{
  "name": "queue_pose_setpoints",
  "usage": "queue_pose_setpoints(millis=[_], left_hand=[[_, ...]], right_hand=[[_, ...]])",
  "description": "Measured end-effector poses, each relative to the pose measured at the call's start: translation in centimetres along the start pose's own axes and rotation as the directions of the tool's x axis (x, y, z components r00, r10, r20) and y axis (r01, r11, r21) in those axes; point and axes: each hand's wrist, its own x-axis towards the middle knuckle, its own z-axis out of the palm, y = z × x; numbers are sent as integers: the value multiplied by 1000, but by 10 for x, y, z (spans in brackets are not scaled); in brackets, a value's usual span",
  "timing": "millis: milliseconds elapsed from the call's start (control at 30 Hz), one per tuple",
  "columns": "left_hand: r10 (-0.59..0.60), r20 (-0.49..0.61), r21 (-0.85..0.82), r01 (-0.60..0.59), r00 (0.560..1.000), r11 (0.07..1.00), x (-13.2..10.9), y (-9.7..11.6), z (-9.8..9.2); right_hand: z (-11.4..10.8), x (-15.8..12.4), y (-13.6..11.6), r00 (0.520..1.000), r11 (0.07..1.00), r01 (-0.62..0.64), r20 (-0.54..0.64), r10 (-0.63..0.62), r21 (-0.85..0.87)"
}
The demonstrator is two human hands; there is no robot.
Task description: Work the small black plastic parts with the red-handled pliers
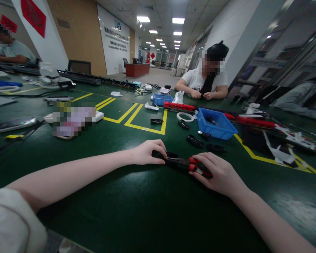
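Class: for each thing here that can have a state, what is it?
Left grip: pinching a black part
Right grip: closed around pliers
Pliers: held, tip closure unclear
Near blue bin: open, something black inside
Far blue bin: open
White ring: lying flat
Ceiling lights: lit

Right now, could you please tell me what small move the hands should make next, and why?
Perhaps the right hand should slightly realign the metal needle-nose pliers with red-and-black handles before squeezing: their tips sit at the small, elongated black part, close to the fingertips of the left hand holding it, and whether they grip it is unclear.
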Motion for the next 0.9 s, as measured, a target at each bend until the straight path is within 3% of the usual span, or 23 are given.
queue_pose_setpoints(millis=[433, 900], left_hand=[[24, 47, 14, -25, 999, 1000, 1, -3, 1], [63, 86, 158, -76, 994, 985, 0, -2, 1]], right_hand=[[-1, -3, 4, 985, 981, -136, 125, 119, 140], [-3, -3, 0, 985, 979, -145, 119, 128, 142]])
